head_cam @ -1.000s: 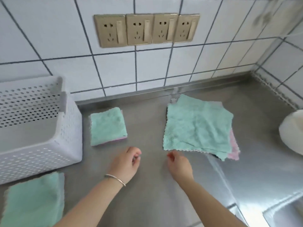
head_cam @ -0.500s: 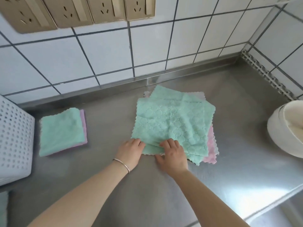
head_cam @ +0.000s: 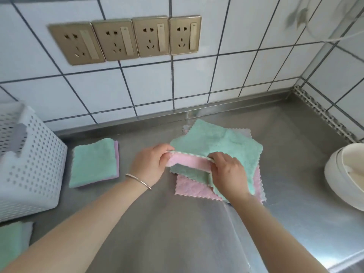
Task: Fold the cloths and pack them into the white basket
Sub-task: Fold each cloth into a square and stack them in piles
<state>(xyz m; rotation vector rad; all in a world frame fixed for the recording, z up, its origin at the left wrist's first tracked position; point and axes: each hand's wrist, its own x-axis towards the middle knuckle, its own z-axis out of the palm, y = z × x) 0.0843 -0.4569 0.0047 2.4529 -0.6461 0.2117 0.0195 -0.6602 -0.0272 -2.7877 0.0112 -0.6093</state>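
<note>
Cloth pile (head_cam: 232, 142): loose green and pink cloths stacked unevenly on the counter right of centre, near the back wall; the top green cloth has its near edge turned up, showing a pink underside.
Counter (head_cam: 177, 229): steel, running into a tiled corner at right.
Basket (head_cam: 29, 174): white, perforated, standing at the left edge of the counter (its contents cannot be made out).
Sockets (head_cam: 126, 39): four brass-coloured plates in a row on the tiled wall above the counter.
Bowl (head_cam: 346, 174): white, at the right edge of the counter, well apart from the pile.
Folded cloth (head_cam: 93, 160): green over a lilac-pink layer, lying flat between the basket and the pile, just beside the basket.
Corner cloth (head_cam: 10, 241): green, partly cut off at the lower left, in front of the basket.
Left hand (head_cam: 150, 165): pinching the left end of the turned-up edge, thumb on top.
Right hand (head_cam: 228, 174): fingers curled over the right end of the same edge, resting on the pile.
Bracelet (head_cam: 138, 181): thin, silver, on the left wrist.
</note>
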